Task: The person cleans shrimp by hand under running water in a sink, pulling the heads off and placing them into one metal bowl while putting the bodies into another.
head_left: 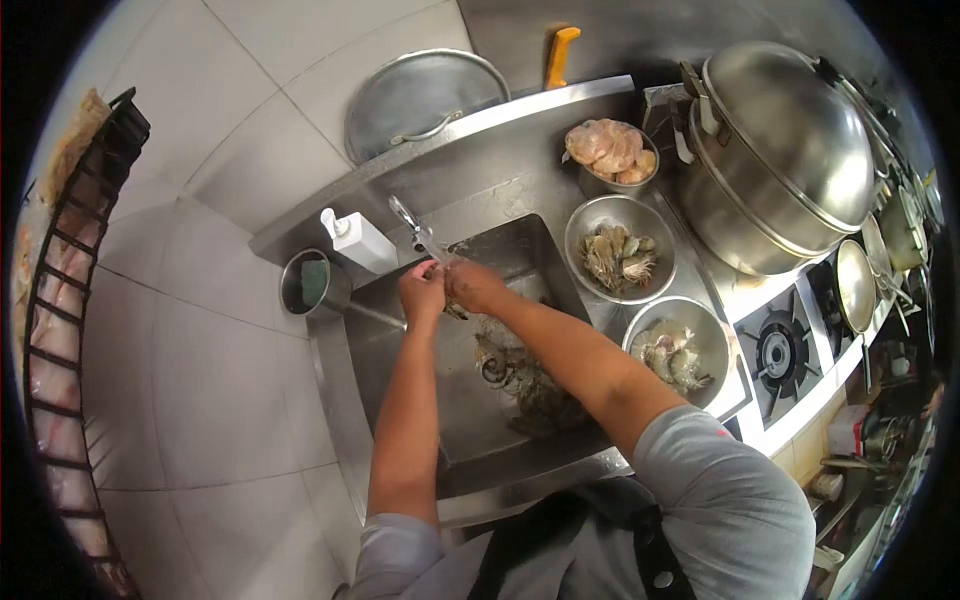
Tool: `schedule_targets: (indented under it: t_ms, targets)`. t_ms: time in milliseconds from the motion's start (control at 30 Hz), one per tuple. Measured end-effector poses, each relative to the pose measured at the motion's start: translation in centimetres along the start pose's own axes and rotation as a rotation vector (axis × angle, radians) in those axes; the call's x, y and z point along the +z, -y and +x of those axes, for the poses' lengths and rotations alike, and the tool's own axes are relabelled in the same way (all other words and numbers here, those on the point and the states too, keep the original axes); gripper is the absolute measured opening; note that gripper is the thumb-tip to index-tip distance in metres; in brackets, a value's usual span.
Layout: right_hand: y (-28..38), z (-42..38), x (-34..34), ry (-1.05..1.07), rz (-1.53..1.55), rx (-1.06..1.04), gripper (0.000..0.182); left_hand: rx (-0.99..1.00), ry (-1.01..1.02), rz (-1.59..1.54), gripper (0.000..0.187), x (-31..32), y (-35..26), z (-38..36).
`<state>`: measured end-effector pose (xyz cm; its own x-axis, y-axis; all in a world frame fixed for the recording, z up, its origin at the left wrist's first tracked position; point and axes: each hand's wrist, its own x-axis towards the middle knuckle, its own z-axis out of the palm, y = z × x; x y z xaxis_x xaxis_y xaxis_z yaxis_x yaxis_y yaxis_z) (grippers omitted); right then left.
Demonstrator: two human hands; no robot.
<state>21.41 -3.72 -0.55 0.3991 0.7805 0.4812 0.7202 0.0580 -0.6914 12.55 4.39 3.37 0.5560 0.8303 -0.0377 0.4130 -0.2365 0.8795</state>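
Observation:
My left hand (424,288) and my right hand (470,284) are close together under the running faucet (405,212), with fingers closed. Part of a shrimp-like piece shows just below my right hand; what lies between the fingertips is too small to make out. Beneath my forearms, a pile of grey shrimp (535,385) rests in the steel sink (400,355). To the right, one metal bowl (578,222) holds shrimp heads and shells (618,258). A nearer bowl (718,345) contains pale peeled shrimp (672,355).
A white pump bottle (364,243) and a metal pot with a green sponge (314,283) stand left of the faucet. Behind the bowls is a container of pinkish meat (608,148). A large steamer (770,160) and a gas burner (775,355) are at right.

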Motion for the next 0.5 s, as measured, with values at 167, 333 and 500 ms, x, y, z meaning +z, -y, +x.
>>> schedule_targets:
  t_ms: [167, 333, 500]
  targets:
    - [1.8, -0.5, -0.2, 0.109, -0.151, 0.184, 0.023, 0.217, -0.135, 0.337, 0.024, 0.2, 0.8, 0.3]
    - [-0.4, -2.3, 3.0, 0.114, -0.097, 0.343, 0.024, -0.222, -0.010, -0.300, 0.029, 1.8, 4.9, 0.7]
    - [-4.0, -2.1, 5.6, -0.033, 0.098, 0.287, 0.026, -0.215, 0.005, -0.539, 0.028, 1.3, 3.1, -0.7]
